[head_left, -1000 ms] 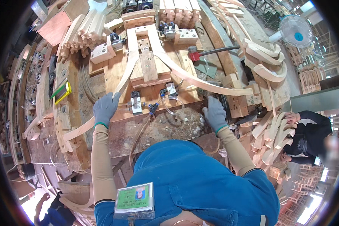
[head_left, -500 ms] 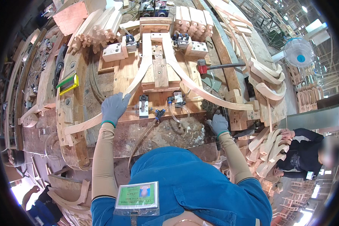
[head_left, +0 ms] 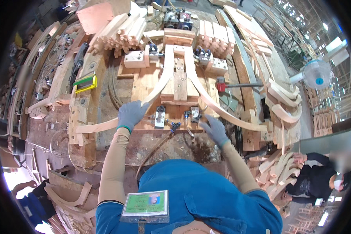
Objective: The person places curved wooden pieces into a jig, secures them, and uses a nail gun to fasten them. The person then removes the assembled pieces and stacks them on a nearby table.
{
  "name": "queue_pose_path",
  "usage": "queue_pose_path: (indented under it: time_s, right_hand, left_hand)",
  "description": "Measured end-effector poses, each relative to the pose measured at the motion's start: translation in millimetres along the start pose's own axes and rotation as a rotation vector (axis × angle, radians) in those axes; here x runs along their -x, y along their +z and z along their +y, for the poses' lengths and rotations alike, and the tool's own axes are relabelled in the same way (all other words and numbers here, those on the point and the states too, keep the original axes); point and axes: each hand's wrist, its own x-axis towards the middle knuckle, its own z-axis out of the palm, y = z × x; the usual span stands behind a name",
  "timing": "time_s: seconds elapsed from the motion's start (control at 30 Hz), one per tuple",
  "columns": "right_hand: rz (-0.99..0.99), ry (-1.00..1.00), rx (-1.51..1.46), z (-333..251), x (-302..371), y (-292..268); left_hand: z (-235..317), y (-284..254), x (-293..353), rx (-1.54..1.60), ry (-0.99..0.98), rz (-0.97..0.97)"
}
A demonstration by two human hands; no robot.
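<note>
A pale wooden frame with two curved legs lies in a wooden jig (head_left: 180,87). My gloved left hand (head_left: 131,115) is closed round the left curved leg (head_left: 97,126), about midway along its outer part. My gloved right hand (head_left: 215,129) is off the wood, its fingers apart and stretched toward the small right air clamp (head_left: 194,113); whether they touch it I cannot tell. The right curved leg (head_left: 227,111) runs just beyond that hand. Between my hands stand another small clamp (head_left: 160,117) and a blue hose fitting (head_left: 176,126).
Stacked wooden pieces lie at the far left (head_left: 123,33) and far right (head_left: 217,35). A red-headed mallet (head_left: 221,84) rests right of the jig. A yellow-green tool (head_left: 85,83) sits on the left beam. A fan (head_left: 317,75) and a co-worker (head_left: 314,177) are at the right.
My right hand has moved left and inward to the right air clamp, its fingers stretching out. My left hand stays on the left leg. The whole view has shifted slightly.
</note>
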Motion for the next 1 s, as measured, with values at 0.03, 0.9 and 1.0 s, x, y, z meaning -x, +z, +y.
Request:
queue_pose_path:
  time_s: [0.03, 0.9, 1.0]
  right_hand:
    - [-0.020, 0.039, 0.090, -0.8, 12.7, -9.9]
    - [-0.297, 0.370, -0.312, -23.4, 75.6, -77.0]
    - [-0.194, 0.509, -0.869, -3.1, 93.0, -97.3]
  left_hand:
    - [-2.1, 0.7, 1.6, 0.011, -0.002, 0.013]
    - [-13.7, -4.9, 15.3, 0.193, -0.019, 0.050]
    - [-4.0, -3.2, 11.6, 0.256, -0.018, 0.123]
